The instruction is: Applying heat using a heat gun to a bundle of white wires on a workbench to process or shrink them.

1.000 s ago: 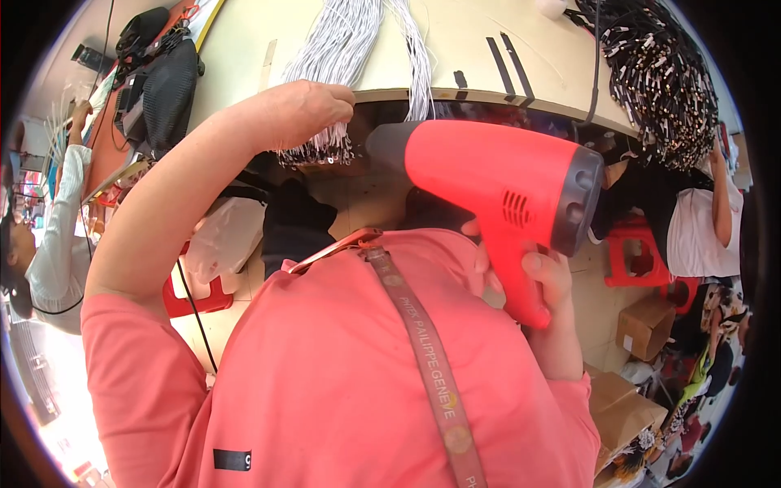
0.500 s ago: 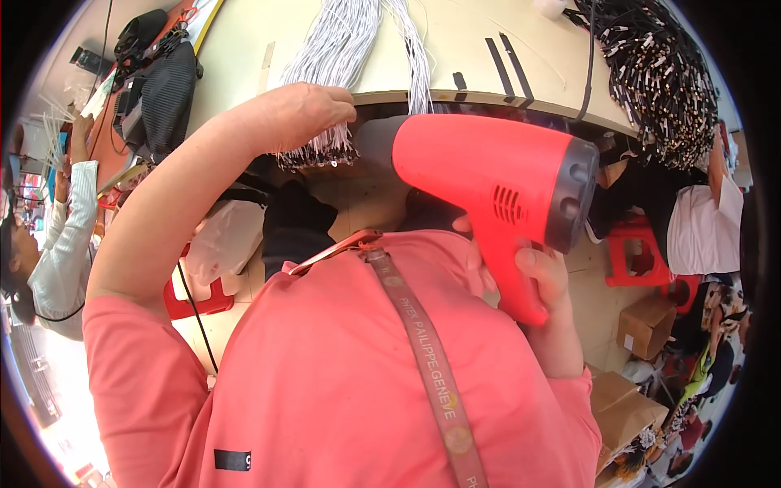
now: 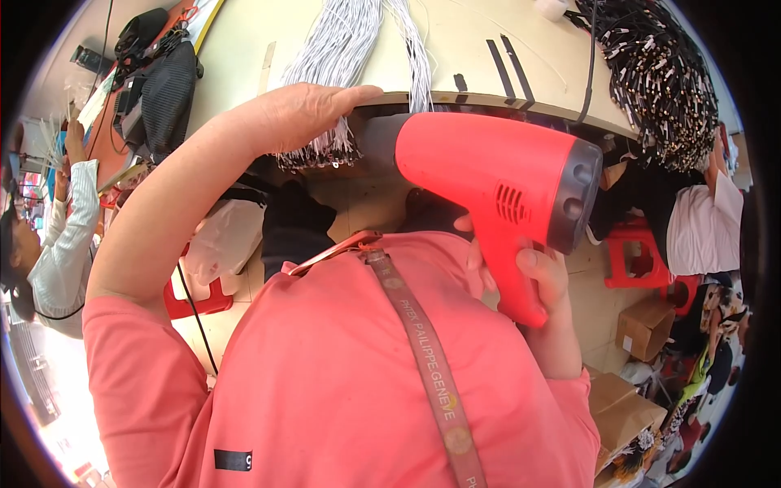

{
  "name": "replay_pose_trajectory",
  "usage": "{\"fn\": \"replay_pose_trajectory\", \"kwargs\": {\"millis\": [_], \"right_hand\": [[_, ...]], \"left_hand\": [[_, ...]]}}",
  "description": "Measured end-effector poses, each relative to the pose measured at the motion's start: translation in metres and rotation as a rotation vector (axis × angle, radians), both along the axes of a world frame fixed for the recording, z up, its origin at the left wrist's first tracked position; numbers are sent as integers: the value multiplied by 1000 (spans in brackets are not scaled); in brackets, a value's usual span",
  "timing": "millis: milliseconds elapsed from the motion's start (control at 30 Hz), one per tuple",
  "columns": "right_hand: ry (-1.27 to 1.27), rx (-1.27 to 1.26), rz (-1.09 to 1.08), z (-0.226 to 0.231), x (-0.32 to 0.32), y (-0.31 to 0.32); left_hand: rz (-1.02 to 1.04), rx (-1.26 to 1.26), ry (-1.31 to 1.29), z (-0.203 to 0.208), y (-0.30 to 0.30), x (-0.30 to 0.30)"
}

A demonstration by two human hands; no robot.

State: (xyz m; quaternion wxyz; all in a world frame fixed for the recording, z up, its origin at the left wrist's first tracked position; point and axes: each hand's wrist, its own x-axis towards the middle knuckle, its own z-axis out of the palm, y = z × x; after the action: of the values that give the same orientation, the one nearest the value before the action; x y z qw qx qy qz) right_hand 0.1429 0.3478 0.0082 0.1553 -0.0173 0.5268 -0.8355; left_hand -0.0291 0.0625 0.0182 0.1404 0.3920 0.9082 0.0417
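Note:
A red heat gun with a dark nozzle and dark rear cap is in my right hand, whose fingers wrap round its handle. The nozzle points left, toward the hanging ends of a thick bundle of white wires. Over that bundle, at the table edge, lies my left hand, its visible fingers stretched out to the right. Below it dangle the wires' dark and reddish tips, close to the nozzle. My palm hides part of the bundle. A thinner strand of white wires hangs over the edge to the right.
The pale table carries strips of black tape. A large bundle of black wires hangs off its right end. Black bags lie at left. Another person sits far left. Red stools and cardboard boxes stand at right.
The fingers of my left hand have straightened from a curled position and now reach further right. The heat gun has shifted very slightly to the right.

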Motion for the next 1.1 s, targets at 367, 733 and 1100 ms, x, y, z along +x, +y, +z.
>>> {"fn": "replay_pose_trajectory", "kwargs": {"millis": [367,733,1100], "right_hand": [[-4,-58,117,0,1,9],[-31,-13,97,-7,1,15],[-86,-60,131,-6,-4,13]], "left_hand": [[31,-28,10,2,3,3],[-195,146,5,1,-19,-3],[-214,170,36,-2,-22,-3]]}}
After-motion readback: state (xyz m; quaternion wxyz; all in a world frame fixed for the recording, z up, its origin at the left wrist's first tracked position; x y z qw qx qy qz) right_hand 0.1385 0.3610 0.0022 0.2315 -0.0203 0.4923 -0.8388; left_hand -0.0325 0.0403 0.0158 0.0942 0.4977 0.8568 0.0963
